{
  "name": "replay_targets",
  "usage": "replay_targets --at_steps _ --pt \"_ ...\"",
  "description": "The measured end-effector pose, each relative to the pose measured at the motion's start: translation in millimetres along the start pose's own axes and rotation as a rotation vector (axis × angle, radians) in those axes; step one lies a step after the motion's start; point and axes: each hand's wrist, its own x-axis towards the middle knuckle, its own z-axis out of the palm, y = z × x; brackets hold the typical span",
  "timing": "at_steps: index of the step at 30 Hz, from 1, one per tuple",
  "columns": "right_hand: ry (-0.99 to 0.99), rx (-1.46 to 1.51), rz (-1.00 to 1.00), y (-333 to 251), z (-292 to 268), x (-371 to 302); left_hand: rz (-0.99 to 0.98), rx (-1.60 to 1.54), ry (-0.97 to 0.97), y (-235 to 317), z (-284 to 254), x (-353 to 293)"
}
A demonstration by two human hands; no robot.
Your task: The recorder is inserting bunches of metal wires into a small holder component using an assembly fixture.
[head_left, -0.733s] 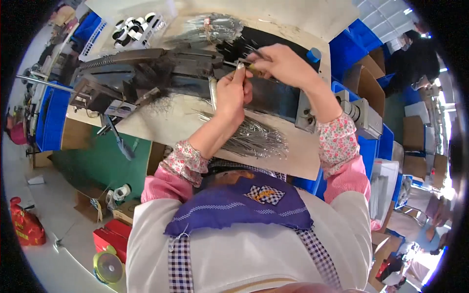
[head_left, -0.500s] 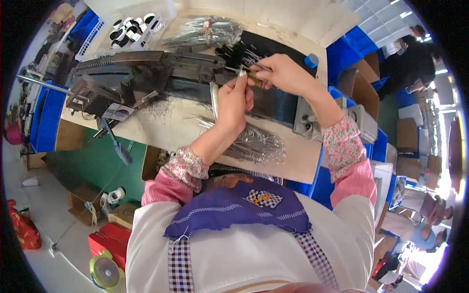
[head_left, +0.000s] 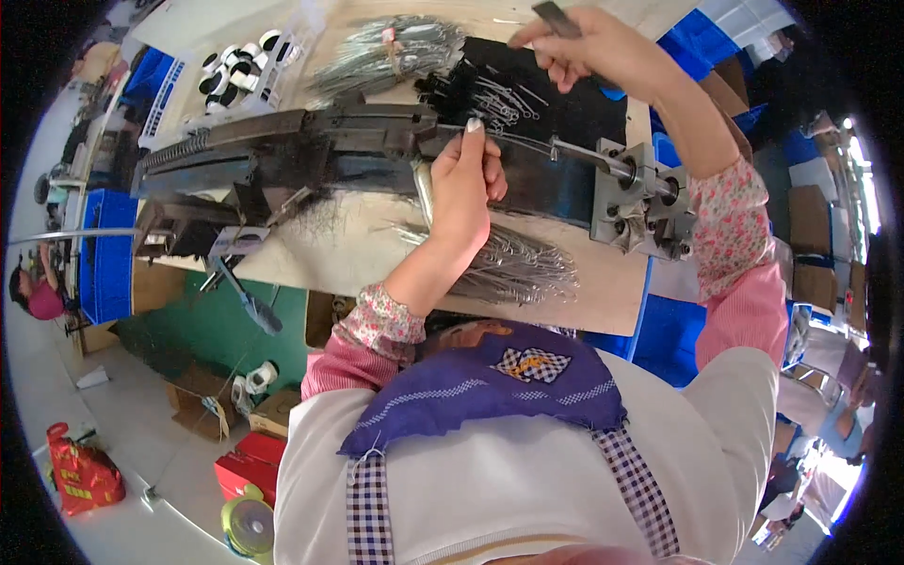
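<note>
Head view: right hand [head_left: 603, 52] now sits clear of the left hand [head_left: 463, 185], closed on a dark flat tool [head_left: 556, 19]. Left stays pinched, apparently on a thin wire [head_left: 525, 143] running toward the metal rod [head_left: 589, 155]. I judge two-handed work reduced to a one-handed hold. Red bag [head_left: 85, 476]: yellow print, unreadable to me.

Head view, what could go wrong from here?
The left hand is close to the metal machine; its fingers might get pinched if a part moved. Loose wires lie near the edge of the table, beside the left forearm, which could sweep some off. The dark tool in the right hand could slip.
</note>
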Motion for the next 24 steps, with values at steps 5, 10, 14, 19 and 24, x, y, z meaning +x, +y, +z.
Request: replay_targets --at_steps 5,10,14,19,24 --pt "0.008 0.017 -0.148 21.1 38.2 -63.4 -0.027 0.013 0.018 1.7 -2.9 -6.8" --pt "-0.198 -0.221 -0.046 92.7 123.5 -96.5 -0.177 0.058 -0.066 10.5 -7.0 -36.8" --pt "0.122 -0.467 -0.326 116.0 165.9 -98.9 -0.163 0.163 -0.212 40.7 -54.9 -104.1" --pt "-0.086 -0.438 -0.474 88.1 219.4 -83.1 -0.026 0.301 0.231 53.5 -149.8 -182.6" --pt "0.007 -0.767 -0.527 60.7 279.4 -29.4 -0.100 0.635 0.812 9.4 -267.0 -231.8"
